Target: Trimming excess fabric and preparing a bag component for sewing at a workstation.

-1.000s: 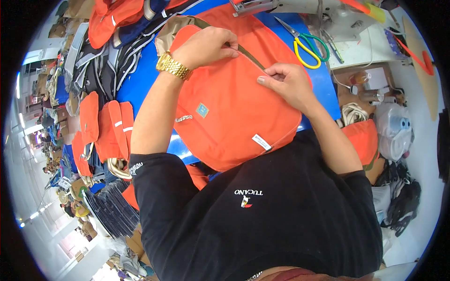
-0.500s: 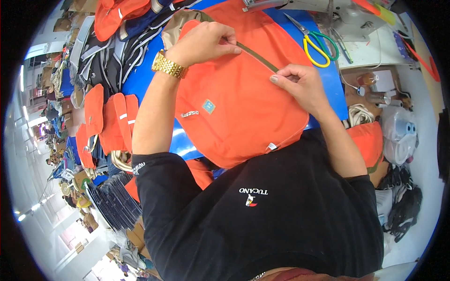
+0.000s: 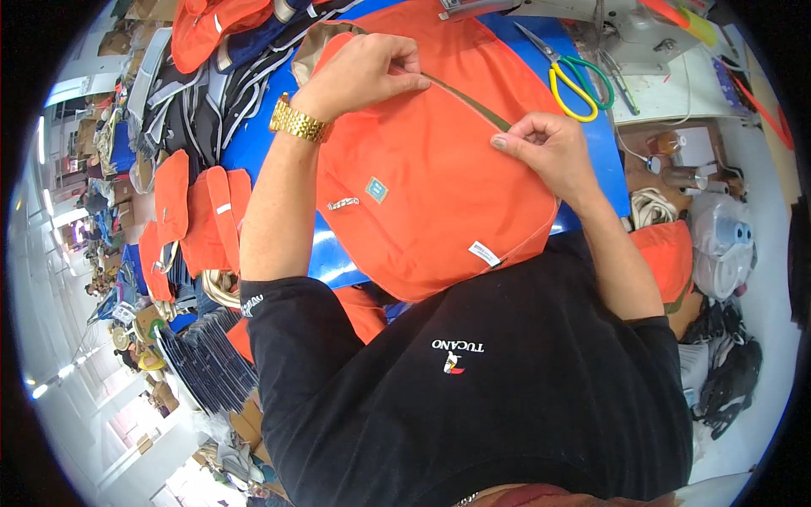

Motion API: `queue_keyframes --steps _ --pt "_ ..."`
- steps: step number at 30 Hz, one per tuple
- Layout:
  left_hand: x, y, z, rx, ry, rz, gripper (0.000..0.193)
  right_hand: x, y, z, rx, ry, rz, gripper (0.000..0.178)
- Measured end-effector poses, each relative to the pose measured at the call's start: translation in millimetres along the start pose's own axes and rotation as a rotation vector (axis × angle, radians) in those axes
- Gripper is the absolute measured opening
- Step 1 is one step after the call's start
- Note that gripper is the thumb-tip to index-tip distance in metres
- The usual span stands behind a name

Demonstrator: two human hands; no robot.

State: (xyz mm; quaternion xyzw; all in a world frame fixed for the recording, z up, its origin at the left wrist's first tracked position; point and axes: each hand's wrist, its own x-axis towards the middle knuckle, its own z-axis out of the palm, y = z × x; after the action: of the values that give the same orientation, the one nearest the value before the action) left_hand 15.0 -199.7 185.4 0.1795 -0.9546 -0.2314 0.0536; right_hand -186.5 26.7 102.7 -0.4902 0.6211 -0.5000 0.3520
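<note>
A large orange fabric piece (image 3: pixel 448 190) lies across the blue work surface (image 3: pixel 610 169) in front of me. It bears a small square patch (image 3: pixel 377 190) and a white label (image 3: pixel 484 253) near its lower edge. My left hand (image 3: pixel 367 78) is closed in a pinch on one end of a narrow olive strip (image 3: pixel 470 103). Its other end is between the thumb and fingers of my right hand (image 3: pixel 547 152). Between the hands, the strip runs taut and slanting over the orange fabric. Tan fabric (image 3: pixel 317 49) shows behind my left hand.
Scissors with yellow and green handles (image 3: pixel 583 84) lie beyond my right hand, beside part of a sewing machine (image 3: pixel 646 38). Dark pieces with pale edging (image 3: pixel 190 118) are heaped at the far left. Orange pieces (image 3: pixel 198 215) hang at the left.
Both hands have shifted slightly, keeping the strip stretched between them. The orange fabric's lower edge has moved a little, and its white label now shows more fully.
</note>
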Motion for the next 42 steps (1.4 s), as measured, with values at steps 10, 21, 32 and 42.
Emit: queue_keyframes --steps 10,21,32,42 --pt "0.6 1.3 2.2 0.016 0.016 -0.013 0.026 -2.5 -4.6 -0.1 0.047 -0.019 0.034 0.022" --pt "-3.5 10.3 -0.1 -0.056 -0.005 -0.052 0.020 -4.6 -9.1 2.2 0.111 0.000 -0.024 0.017" --pt "-3.7 8.3 -3.0 -0.060 0.010 -0.038 0.018 1.8 -3.7 -0.4 0.059 -0.095 -0.043 0.031" --pt "13.1 11.7 -27.3 -0.162 0.072 -0.087 0.018 21.0 -20.0 -8.2 0.306 -0.119 0.075 0.019"
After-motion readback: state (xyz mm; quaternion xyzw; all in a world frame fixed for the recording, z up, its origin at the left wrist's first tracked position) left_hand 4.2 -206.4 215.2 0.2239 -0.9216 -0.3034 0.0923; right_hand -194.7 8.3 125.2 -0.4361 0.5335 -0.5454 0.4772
